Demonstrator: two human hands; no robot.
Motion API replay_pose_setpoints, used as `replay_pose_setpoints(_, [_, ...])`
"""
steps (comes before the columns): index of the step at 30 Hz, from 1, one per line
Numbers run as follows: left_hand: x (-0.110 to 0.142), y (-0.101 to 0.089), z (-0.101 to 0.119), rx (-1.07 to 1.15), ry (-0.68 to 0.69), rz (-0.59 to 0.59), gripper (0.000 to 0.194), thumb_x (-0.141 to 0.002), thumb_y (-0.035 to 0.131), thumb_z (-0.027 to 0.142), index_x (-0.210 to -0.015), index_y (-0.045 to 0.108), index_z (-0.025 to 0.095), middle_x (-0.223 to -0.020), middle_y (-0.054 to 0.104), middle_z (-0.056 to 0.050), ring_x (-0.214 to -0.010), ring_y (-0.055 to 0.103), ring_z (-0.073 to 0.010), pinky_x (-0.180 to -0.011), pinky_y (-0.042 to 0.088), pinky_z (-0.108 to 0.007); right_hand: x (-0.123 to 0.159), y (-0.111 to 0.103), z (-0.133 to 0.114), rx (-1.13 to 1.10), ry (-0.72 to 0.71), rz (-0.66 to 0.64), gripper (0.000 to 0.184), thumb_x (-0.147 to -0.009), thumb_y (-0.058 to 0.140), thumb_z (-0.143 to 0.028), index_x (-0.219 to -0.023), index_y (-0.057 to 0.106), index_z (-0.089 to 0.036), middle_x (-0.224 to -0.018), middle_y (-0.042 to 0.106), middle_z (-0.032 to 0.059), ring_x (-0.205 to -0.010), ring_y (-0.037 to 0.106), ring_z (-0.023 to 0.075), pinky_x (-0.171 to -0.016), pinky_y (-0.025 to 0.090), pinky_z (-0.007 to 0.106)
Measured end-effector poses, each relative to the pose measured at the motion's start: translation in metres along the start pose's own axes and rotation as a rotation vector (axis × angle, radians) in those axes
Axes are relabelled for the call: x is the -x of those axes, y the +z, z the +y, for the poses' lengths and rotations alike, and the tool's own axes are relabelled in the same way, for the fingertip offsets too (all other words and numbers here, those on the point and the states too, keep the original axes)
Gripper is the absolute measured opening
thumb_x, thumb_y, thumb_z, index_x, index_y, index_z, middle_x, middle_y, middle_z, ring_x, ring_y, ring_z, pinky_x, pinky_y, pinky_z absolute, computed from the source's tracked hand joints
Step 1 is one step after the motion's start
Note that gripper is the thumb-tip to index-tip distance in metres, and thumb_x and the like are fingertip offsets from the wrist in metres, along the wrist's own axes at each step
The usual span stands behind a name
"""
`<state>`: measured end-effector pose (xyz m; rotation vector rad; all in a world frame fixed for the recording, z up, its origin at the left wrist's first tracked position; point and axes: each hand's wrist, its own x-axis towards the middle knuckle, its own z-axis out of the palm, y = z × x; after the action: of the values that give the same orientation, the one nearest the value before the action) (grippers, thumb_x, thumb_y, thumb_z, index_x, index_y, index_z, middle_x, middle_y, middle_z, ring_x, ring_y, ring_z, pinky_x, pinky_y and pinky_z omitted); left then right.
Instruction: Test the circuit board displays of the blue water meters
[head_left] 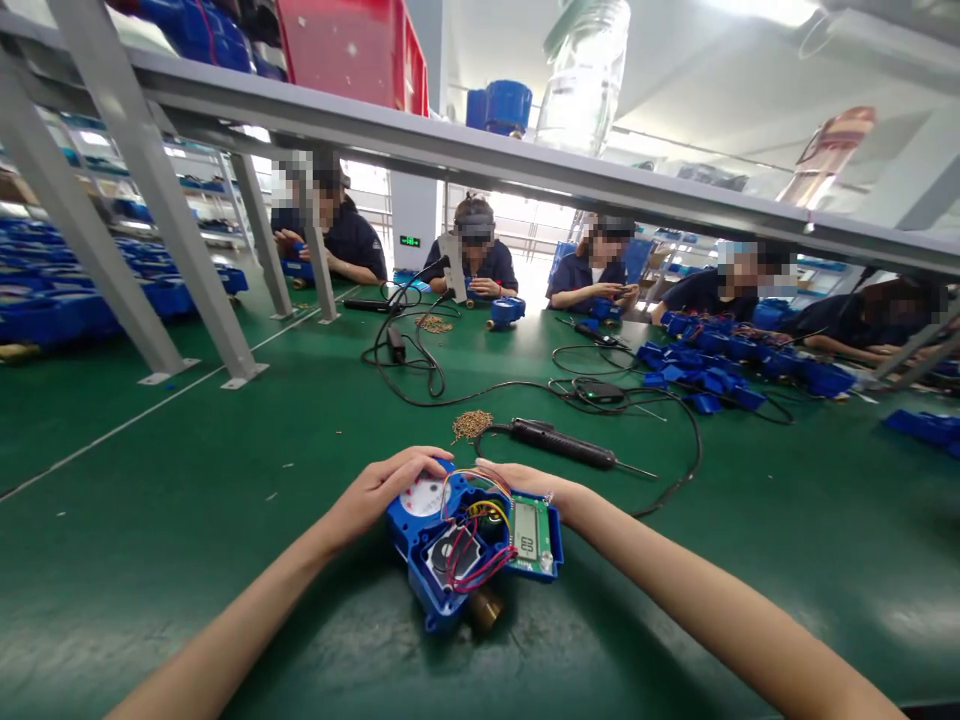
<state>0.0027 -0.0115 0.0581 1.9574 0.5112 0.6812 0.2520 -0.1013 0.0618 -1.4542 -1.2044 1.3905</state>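
A blue water meter (420,545) lies opened in front of me on the green table, its brass pipe end (485,607) pointing towards me. My left hand (394,485) is closed over its far left side, fingers bent across the rim by the round white dial (425,496). Against my right hand (517,477) rests the tilted blue cover (556,540), which carries a green circuit board with a small display (526,530). That hand is closed behind the cover, most of its fingers hidden. Red, yellow and other wires (480,570) run between housing and board.
A black electric screwdriver (562,443) lies beyond my hands, beside a pile of small brass screws (472,425). Its cable (697,440) loops to the right. Blue housings (705,370) are heaped at right. Co-workers sit opposite, under a shelf (465,145) on grey legs (161,200).
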Motion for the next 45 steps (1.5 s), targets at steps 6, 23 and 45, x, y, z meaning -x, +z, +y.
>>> replay_pose_setpoints(6, [0.043, 0.017, 0.002, 0.022, -0.086, 0.182, 0.045, -0.103, 0.029, 0.048, -0.112, 0.067, 0.026, -0.144, 0.056, -0.005, -0.137, 0.048, -0.0251, -0.118, 0.034, -0.043, 0.073, -0.05, 0.031, -0.128, 0.087, 0.248, 0.04, -0.097, 0.055, -0.048, -0.12, 0.06, -0.015, -0.112, 0.072, 0.0123, -0.101, 0.071, 0.0191, -0.102, 0.054, 0.04])
replay_pose_setpoints(23, [0.141, 0.044, -0.009, -0.008, -0.229, 0.233, 0.08, -0.072, 0.078, 0.06, -0.143, 0.043, 0.048, -0.156, 0.043, -0.005, -0.138, 0.049, -0.0407, -0.111, 0.047, -0.059, 0.064, 0.023, 0.014, 0.148, -0.228, 0.149, 0.094, -0.082, 0.076, -0.051, -0.157, 0.025, -0.027, -0.161, 0.036, 0.0115, -0.15, 0.033, 0.0259, -0.124, 0.029, 0.051])
replay_pose_setpoints(45, [0.069, 0.099, 0.019, 0.006, -0.329, 0.533, 0.06, -0.091, 0.059, 0.054, -0.144, 0.035, 0.037, -0.155, 0.043, -0.009, -0.14, 0.046, -0.0373, -0.117, 0.034, -0.066, 0.01, -0.011, -0.024, 0.687, -0.974, 0.575, 0.066, -0.079, 0.073, -0.012, -0.139, 0.052, -0.03, -0.146, 0.057, 0.0043, -0.14, 0.051, 0.025, -0.126, 0.022, 0.048])
